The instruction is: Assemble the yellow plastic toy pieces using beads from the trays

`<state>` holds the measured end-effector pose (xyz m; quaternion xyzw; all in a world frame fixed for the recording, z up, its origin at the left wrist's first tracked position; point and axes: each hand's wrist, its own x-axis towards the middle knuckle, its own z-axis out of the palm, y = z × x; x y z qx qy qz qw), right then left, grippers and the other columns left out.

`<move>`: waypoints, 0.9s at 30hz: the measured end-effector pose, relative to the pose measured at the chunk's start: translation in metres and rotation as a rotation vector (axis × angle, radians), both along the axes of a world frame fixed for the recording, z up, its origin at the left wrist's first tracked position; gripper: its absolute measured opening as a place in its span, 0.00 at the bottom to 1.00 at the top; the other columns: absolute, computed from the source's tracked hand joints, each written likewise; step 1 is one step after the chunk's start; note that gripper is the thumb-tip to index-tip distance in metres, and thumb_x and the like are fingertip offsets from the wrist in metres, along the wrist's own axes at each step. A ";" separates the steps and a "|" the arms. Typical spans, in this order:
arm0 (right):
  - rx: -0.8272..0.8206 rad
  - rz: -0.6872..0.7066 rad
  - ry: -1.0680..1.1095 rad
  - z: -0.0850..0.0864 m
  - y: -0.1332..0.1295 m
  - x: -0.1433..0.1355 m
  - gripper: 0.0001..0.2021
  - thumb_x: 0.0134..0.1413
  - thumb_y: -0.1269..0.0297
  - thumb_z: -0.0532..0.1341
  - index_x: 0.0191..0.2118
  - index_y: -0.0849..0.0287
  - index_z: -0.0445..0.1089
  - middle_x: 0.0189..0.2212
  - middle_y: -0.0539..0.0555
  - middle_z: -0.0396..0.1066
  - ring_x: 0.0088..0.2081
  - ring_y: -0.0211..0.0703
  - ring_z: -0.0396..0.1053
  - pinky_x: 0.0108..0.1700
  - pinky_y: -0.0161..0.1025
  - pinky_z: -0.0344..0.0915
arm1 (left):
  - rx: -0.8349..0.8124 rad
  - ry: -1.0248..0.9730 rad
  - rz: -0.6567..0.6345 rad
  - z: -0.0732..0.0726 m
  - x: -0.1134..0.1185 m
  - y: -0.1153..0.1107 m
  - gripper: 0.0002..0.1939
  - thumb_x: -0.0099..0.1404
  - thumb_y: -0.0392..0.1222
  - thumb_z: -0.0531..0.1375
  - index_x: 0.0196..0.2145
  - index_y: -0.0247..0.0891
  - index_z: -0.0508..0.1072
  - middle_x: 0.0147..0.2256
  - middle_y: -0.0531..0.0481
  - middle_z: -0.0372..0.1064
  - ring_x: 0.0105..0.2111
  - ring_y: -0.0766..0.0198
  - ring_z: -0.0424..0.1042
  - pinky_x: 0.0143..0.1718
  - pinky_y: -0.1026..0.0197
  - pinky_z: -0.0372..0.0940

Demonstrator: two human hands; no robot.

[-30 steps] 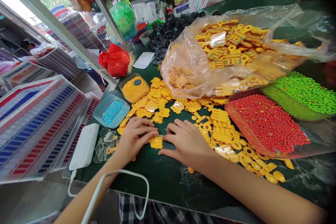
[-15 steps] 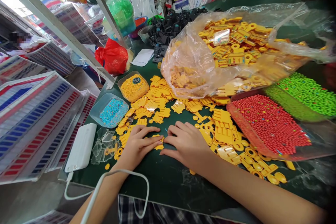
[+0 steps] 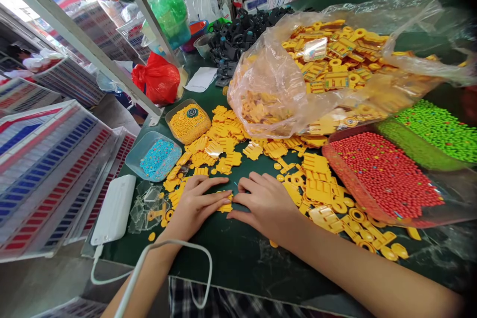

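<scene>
A small yellow plastic piece (image 3: pixel 225 201) lies on the dark green tabletop between my hands, partly covered by fingers. My left hand (image 3: pixel 197 201) presses its fingers on the piece from the left. From the right, my right hand (image 3: pixel 263 203) meets the edge of the same piece with bent fingers and thumb. Behind the hands spreads a loose heap of flat yellow plastic parts (image 3: pixel 227 129). More yellow plates and rings (image 3: pixel 320 179) lie beside my right hand. Near my left wrist are several clear plastic pieces (image 3: pixel 143 208).
Tubs of yellow beads (image 3: pixel 190 124) and blue beads (image 3: pixel 156 156) stand left. Red beads (image 3: pixel 383 174) and green beads (image 3: pixel 439 126) are at right. A clear bag (image 3: pixel 272 89) of yellow parts lies behind. A white power bank (image 3: pixel 114 208) has a cable (image 3: pixel 179 242) crossing my left forearm.
The camera view has shifted very slightly. Both hands keep almost the same pose around the yellow piece.
</scene>
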<state>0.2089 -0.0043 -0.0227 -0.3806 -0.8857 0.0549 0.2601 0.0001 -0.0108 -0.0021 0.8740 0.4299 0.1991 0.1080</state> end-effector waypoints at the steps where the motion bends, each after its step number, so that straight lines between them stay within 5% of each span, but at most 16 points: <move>1: 0.014 -0.006 0.005 0.000 0.000 0.000 0.14 0.45 0.51 0.71 0.29 0.56 0.73 0.28 0.49 0.70 0.33 0.42 0.60 0.34 0.40 0.47 | 0.009 -0.004 0.002 0.001 0.000 -0.001 0.12 0.69 0.45 0.58 0.45 0.50 0.79 0.48 0.49 0.76 0.43 0.57 0.67 0.46 0.53 0.66; 5: 0.086 -0.022 0.028 0.002 -0.002 -0.002 0.17 0.49 0.48 0.68 0.26 0.57 0.72 0.26 0.49 0.69 0.33 0.43 0.61 0.34 0.41 0.48 | 0.079 -0.052 0.099 0.014 -0.005 0.013 0.13 0.70 0.47 0.56 0.40 0.45 0.81 0.43 0.48 0.78 0.40 0.58 0.71 0.44 0.53 0.65; 11: 0.111 -0.018 -0.010 0.013 -0.002 -0.001 0.19 0.60 0.50 0.59 0.25 0.58 0.72 0.25 0.51 0.69 0.32 0.43 0.62 0.34 0.41 0.48 | 0.286 -0.042 0.492 0.046 -0.034 0.099 0.13 0.68 0.48 0.58 0.36 0.41 0.80 0.39 0.48 0.79 0.42 0.55 0.72 0.47 0.52 0.63; 15: 0.090 0.036 -0.037 0.022 -0.005 0.000 0.23 0.64 0.49 0.54 0.26 0.59 0.72 0.24 0.52 0.70 0.33 0.43 0.64 0.33 0.41 0.49 | 0.301 0.007 0.501 0.056 -0.017 0.131 0.15 0.68 0.50 0.57 0.38 0.38 0.79 0.38 0.47 0.78 0.40 0.54 0.72 0.45 0.51 0.64; 18: 0.139 0.088 0.004 0.022 -0.006 -0.001 0.24 0.64 0.49 0.51 0.25 0.59 0.72 0.23 0.52 0.70 0.30 0.42 0.65 0.31 0.41 0.51 | 0.499 -0.176 0.157 0.062 0.035 0.118 0.12 0.70 0.47 0.57 0.38 0.40 0.78 0.36 0.51 0.78 0.37 0.60 0.72 0.43 0.56 0.65; 22: 0.289 0.353 0.116 0.020 -0.007 -0.011 0.23 0.63 0.51 0.51 0.22 0.57 0.70 0.20 0.49 0.68 0.23 0.37 0.62 0.26 0.37 0.52 | 0.407 -0.189 -0.623 0.067 0.128 0.087 0.07 0.70 0.40 0.57 0.39 0.41 0.76 0.35 0.50 0.78 0.34 0.66 0.75 0.37 0.63 0.68; 24: 0.369 0.560 0.163 0.019 -0.006 -0.018 0.20 0.62 0.54 0.54 0.23 0.54 0.72 0.19 0.45 0.66 0.20 0.33 0.59 0.24 0.34 0.52 | 0.371 -0.139 -0.802 0.065 0.170 0.081 0.09 0.72 0.41 0.55 0.39 0.39 0.76 0.35 0.49 0.78 0.34 0.66 0.75 0.37 0.64 0.68; 27: 0.446 0.706 0.155 0.018 -0.006 -0.027 0.12 0.59 0.58 0.58 0.28 0.46 0.76 0.20 0.41 0.67 0.17 0.27 0.55 0.21 0.29 0.51 | 0.291 0.040 -0.907 0.060 0.215 0.084 0.14 0.73 0.42 0.52 0.37 0.37 0.77 0.36 0.47 0.78 0.35 0.65 0.74 0.36 0.63 0.66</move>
